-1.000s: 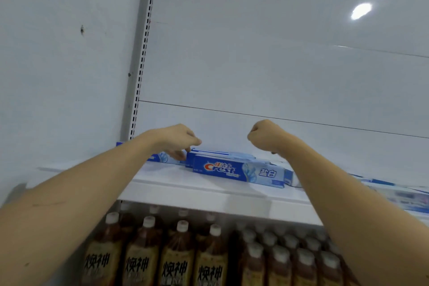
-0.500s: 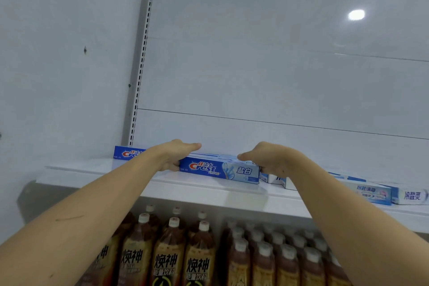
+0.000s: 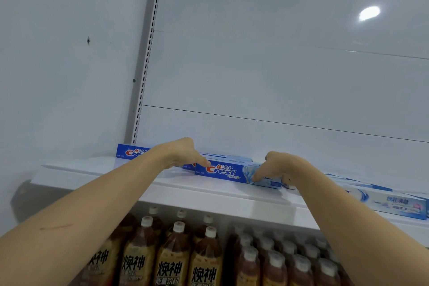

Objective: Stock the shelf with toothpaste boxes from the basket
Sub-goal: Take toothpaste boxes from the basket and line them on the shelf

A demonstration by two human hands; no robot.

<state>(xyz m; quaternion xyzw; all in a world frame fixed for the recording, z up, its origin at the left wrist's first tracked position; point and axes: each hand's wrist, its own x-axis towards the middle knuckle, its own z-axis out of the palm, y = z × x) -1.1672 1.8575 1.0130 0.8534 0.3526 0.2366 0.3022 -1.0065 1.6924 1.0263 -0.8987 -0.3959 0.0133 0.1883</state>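
A blue Crest toothpaste box (image 3: 228, 172) lies lengthwise on the white top shelf (image 3: 97, 175), in front of other blue boxes. My left hand (image 3: 178, 153) holds its left end, thumb on the front face. My right hand (image 3: 277, 166) holds its right end, thumb pressed on the front. Another Crest box (image 3: 130, 151) lies at the far left against the back panel. A paler toothpaste box (image 3: 392, 203) lies to the right. The basket is out of view.
Rows of brown drink bottles (image 3: 171, 255) with white caps fill the shelf below. A slotted upright rail (image 3: 148, 53) runs up the left of the back panel (image 3: 267, 65). A white side wall (image 3: 58, 65) stands to the left.
Both hands came down from above the shelf onto the ends of the front Crest box. The box now sits slightly further right and nearer the shelf's front.
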